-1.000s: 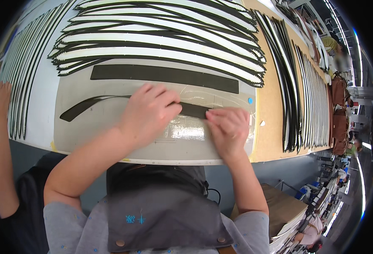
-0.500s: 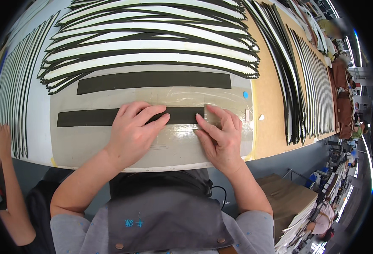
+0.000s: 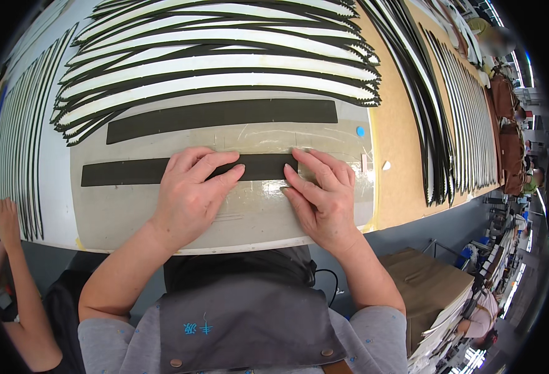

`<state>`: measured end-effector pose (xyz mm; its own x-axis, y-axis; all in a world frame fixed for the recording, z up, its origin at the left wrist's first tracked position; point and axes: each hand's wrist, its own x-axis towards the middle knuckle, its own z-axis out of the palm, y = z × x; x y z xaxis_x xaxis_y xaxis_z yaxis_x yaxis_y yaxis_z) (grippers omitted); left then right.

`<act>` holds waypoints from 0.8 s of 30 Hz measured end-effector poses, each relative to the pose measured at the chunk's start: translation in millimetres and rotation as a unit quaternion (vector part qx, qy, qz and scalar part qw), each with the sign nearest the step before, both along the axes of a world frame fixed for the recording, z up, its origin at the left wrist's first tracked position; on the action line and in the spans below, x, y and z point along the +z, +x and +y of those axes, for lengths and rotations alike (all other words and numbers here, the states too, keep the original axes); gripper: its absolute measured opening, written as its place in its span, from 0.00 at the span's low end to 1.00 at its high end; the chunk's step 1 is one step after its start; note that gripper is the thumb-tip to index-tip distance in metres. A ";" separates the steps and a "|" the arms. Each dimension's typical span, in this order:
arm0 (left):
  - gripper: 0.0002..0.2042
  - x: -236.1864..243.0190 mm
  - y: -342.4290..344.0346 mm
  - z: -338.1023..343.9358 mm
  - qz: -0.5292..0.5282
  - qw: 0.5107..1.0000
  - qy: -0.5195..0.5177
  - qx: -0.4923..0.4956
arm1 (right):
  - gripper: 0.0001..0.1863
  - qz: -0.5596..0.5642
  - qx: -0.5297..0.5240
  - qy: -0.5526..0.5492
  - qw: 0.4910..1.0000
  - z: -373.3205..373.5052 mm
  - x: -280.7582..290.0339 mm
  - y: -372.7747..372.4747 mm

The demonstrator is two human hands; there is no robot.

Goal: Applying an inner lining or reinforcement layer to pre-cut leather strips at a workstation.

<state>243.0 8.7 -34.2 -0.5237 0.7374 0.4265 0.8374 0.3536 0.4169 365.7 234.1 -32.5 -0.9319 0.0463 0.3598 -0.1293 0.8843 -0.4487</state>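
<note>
One dark strip [image 3: 264,167] is lying on the grey mat [image 3: 125,221]. The left hand [image 3: 189,194] is resting spread across its middle; the right hand [image 3: 328,204], fingers parted too, is touching its right end.

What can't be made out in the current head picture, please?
Near strip, head view: its middle is hidden by the left grip; its underside is turned to the board.
Stack, head view: its far side is cut off by the top edge.
Co-worker's hand, head view: too small to tell what, if anything, it holds.
Brown things, head view: too small and blurred to identify.
</note>
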 end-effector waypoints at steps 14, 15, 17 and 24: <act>0.13 3.2 -2.2 -7.2 -0.053 0.999 0.000 0.006 | 0.18 0.009 0.010 0.001 1.000 -1.4 1.8 -4.2; 0.12 2.3 -1.4 -5.2 -0.062 0.998 0.027 -0.002 | 0.18 0.004 0.005 0.008 1.000 -1.3 2.5 -3.1; 0.11 1.7 -4.5 -11.9 -0.062 0.997 0.048 0.002 | 0.17 0.012 0.013 0.011 1.000 -0.8 3.6 -2.9; 0.08 -4.7 -6.8 -25.1 -0.075 0.995 0.066 0.022 | 0.16 0.004 0.004 0.014 1.000 -2.7 1.2 -2.4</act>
